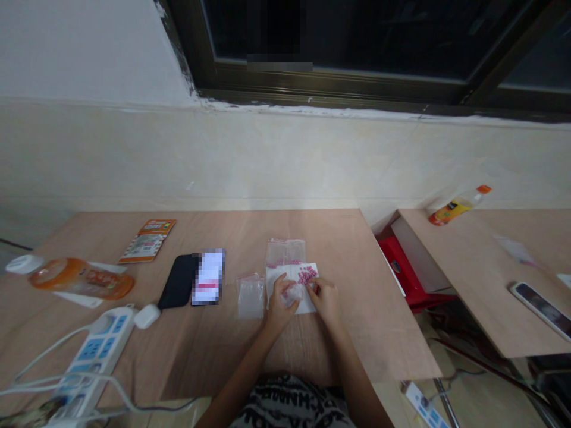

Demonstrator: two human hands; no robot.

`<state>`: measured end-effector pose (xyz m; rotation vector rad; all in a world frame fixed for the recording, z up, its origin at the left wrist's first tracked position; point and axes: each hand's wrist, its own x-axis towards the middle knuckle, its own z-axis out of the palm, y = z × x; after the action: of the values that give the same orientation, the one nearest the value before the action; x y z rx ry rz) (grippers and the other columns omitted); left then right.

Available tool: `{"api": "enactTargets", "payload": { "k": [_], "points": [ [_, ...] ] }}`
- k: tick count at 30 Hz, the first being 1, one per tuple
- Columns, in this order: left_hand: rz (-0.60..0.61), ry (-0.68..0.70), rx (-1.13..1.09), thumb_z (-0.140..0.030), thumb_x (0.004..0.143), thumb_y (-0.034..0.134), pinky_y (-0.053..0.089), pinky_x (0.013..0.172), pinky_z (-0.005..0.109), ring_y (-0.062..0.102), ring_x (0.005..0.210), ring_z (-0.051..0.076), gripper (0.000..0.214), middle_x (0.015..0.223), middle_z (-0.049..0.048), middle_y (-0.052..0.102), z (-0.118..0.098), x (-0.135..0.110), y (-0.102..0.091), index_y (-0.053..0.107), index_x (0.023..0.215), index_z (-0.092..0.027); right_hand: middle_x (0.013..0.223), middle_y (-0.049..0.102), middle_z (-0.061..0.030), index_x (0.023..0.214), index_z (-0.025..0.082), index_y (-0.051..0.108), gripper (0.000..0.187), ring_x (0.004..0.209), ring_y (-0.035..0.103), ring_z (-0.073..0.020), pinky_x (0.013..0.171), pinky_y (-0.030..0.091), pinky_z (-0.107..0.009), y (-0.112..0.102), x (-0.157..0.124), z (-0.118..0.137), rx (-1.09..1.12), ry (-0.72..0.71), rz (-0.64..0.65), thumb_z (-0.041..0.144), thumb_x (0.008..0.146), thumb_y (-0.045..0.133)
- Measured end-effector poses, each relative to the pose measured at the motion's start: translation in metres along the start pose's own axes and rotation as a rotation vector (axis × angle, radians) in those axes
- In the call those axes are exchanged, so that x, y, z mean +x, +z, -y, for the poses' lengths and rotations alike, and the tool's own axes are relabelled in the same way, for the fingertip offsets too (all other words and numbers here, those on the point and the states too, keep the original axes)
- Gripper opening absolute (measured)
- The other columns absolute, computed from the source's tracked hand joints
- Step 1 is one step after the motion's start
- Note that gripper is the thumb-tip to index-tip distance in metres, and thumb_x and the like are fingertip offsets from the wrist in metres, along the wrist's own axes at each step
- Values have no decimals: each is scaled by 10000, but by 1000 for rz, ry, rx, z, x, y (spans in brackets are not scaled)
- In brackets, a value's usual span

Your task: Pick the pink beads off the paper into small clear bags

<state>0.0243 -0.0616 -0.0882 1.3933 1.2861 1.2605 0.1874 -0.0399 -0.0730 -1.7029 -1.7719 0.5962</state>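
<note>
A sheet of white paper lies on the table in front of me, with a cluster of small pink beads on its upper right part. My left hand is over the paper's left side, its fingers closed around what looks like a small clear plastic bag. Beside the beads, my right hand has thumb and fingertips pinched together; whatever is between them is too small to make out. Behind the paper are clear zip bags with some pink showing. Another clear bag lies left of my left hand.
Left of the bags are a lit phone, a black phone, an orange packet, a lying orange drink bottle and a power strip with cables. Across a gap stands a second table with a bottle and phone.
</note>
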Motion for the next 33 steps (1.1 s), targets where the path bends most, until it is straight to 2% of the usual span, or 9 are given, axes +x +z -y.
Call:
{"api": "enactTargets", "payload": {
  "k": [8, 16, 27, 33],
  "points": [
    [-1, -1, -16, -136, 691, 662, 466, 978, 432, 615, 1022, 192, 729, 1101, 67, 646, 2, 0, 0, 327, 1332, -227, 624, 606, 0, 864, 190, 725, 254, 574, 530, -129, 637, 361, -230, 0, 0, -1, -46, -8, -9, 365, 853, 541],
    [0, -23, -21, -133, 690, 661, 470, 978, 432, 615, 1037, 199, 715, 1099, 66, 648, -5, 0, 0, 341, 1322, -226, 614, 600, -6, 852, 187, 726, 299, 561, 521, -133, 614, 363, -232, -3, -4, 0, -37, 6, -20, 411, 855, 527],
    [-12, -17, -16, -139, 691, 662, 466, 988, 427, 624, 1034, 197, 704, 1085, 65, 651, -4, 0, 0, 351, 1318, -217, 549, 523, 11, 858, 148, 722, 411, 515, 476, -134, 525, 374, -228, 0, -12, 5, 253, 95, -32, 506, 849, 521],
    [-11, -16, -35, -97, 667, 649, 474, 980, 433, 625, 1031, 197, 715, 1088, 61, 653, -4, 0, 0, 362, 1309, -230, 552, 515, 18, 819, 155, 714, 382, 513, 465, -124, 520, 361, -224, 2, -16, 20, 353, 45, 68, 484, 863, 526]
  ]
}}
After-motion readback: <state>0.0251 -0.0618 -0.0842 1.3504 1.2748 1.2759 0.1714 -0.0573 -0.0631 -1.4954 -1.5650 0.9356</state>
